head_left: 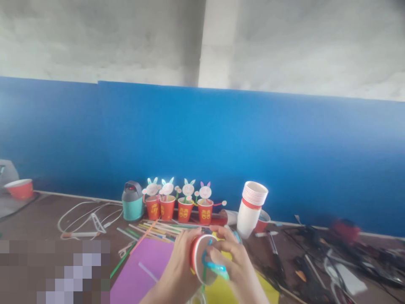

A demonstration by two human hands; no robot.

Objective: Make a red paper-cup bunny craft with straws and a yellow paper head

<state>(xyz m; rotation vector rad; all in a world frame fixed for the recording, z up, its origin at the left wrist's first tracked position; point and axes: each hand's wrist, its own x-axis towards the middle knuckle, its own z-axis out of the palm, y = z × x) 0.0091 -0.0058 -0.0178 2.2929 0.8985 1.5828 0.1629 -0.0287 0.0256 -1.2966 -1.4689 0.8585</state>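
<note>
My left hand (180, 261) is closed around the side of a red-and-white paper cup (194, 255), which is tilted so that one round end faces me. At that end my right hand (232, 253) pinches a slim, bent blue-green piece (217, 267); blur hides its exact kind. Part of this piece lies across the cup's round face. Beneath both hands are a purple sheet (148, 257) and a yellow sheet (265, 287). Behind them stands a row of several red paper cups (185, 211) with rabbit-faced paper figures (189, 189) rising from them.
A tall stack of paper cups (253, 207) stands at the back right. Several drinking straws (158, 230) lie behind the purple sheet. A teal-and-grey container (133, 202) and white cable (79, 207) are on the left. Dark cables and tools (306, 261) clutter the right, below the blue wall (202, 135).
</note>
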